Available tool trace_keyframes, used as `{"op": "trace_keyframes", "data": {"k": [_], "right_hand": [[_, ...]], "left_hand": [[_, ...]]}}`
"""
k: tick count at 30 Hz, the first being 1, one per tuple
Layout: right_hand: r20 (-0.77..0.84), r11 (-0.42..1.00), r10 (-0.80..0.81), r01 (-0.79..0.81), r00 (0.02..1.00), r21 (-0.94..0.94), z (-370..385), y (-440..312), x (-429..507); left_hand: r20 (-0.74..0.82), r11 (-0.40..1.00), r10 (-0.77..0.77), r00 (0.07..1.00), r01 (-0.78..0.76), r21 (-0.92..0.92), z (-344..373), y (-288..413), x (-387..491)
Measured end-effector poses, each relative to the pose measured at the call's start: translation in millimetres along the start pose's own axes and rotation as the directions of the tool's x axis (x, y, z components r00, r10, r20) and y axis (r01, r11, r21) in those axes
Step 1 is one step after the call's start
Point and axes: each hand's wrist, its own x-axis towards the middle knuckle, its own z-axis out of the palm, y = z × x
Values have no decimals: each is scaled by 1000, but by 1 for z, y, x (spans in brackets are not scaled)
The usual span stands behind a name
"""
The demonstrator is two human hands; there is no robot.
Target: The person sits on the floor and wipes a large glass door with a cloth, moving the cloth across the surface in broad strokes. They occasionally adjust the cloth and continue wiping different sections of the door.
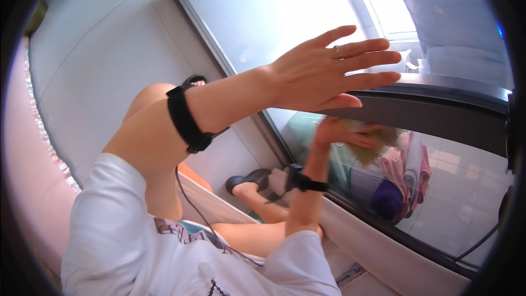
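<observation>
My left hand (328, 70) has its fingers spread, back up, over the dark crossbar (444, 115) of a framed glass panel. Whether it touches the bar cannot be told. It holds nothing, and a ring sits on one finger. Lower down, my right hand (343, 133) grips a blurred yellowish-green cloth (370, 146) in front of the lower glass pane (456, 181). The cloth partly hides behind the fingers. Black straps circle both of my forearms.
Pink, grey and purple textiles (407, 168) show in the lower pane. My bent legs and a black slipper (248, 179) are beside the panel's lower frame. A thin black cable (195, 209) crosses my shirt. Pink fabric (33, 139) with shiny trim lies at left.
</observation>
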Motion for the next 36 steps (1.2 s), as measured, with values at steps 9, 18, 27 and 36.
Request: {"op": "trace_keyframes", "data": {"k": [9, 18, 27, 36], "right_hand": [[401, 969, -245, 227, 883, 93, -18, 15, -70], [-462, 984, -151, 88, 874, -156, -151, 160, 298], [-483, 967, 71, -179, 873, -182, -142, 199, 298], [-255, 961, 277, -259, 926, 101, -27, 78, 35]], "left_hand": [[35, 991, -23, 999, 18, 130, 0, 1, -1], [-54, 998, -35, 998, 32, -59, 9, 6, 1], [-108, 993, -70, 992, 60, -99, 17, 13, 1], [-85, 995, -67, 994, 61, -75, 13, 10, -4]]}}
